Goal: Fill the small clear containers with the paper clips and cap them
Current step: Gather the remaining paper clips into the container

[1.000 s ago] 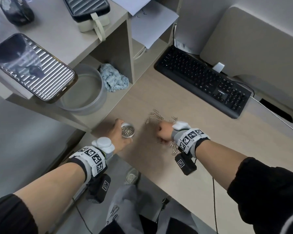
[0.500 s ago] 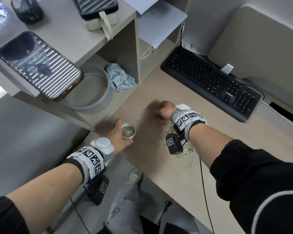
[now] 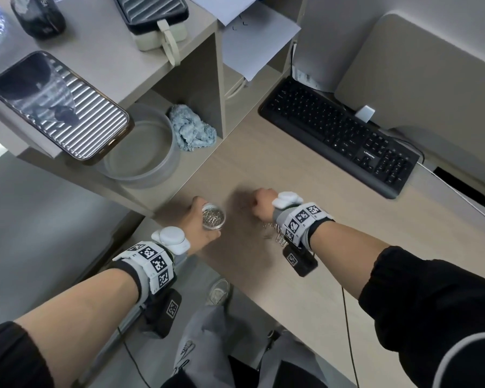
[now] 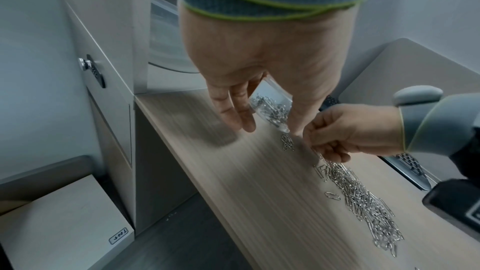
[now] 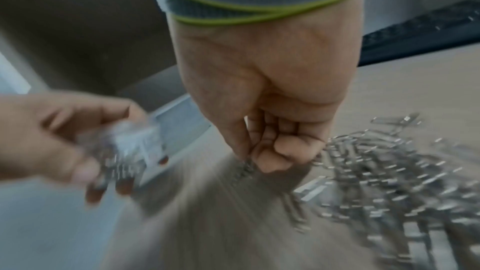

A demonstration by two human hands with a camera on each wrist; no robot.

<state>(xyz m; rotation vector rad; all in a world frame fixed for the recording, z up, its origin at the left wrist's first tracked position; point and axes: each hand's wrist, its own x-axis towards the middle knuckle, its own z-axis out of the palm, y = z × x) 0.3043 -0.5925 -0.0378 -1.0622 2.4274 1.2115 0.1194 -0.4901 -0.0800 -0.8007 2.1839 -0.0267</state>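
On the desk (image 3: 305,191), the left hand (image 3: 196,222) grips a jar (image 3: 213,216) beside the clip pile (image 4: 363,198); the right hand (image 3: 261,203) pinches clips there.

The right hand (image 3: 259,204) has left its spot at the near edge of the paper clips (image 4: 363,198), where it sat a second ago, and now lies over the heap's far left end on the worktop (image 3: 333,191), nearer the container (image 3: 213,218). Its fingers (image 5: 272,151) are now curled in a grip on a few clips. More of the heap has come into sight near the wrist. The left hand (image 3: 196,222) has tilted the container's mouth toward the right hand.
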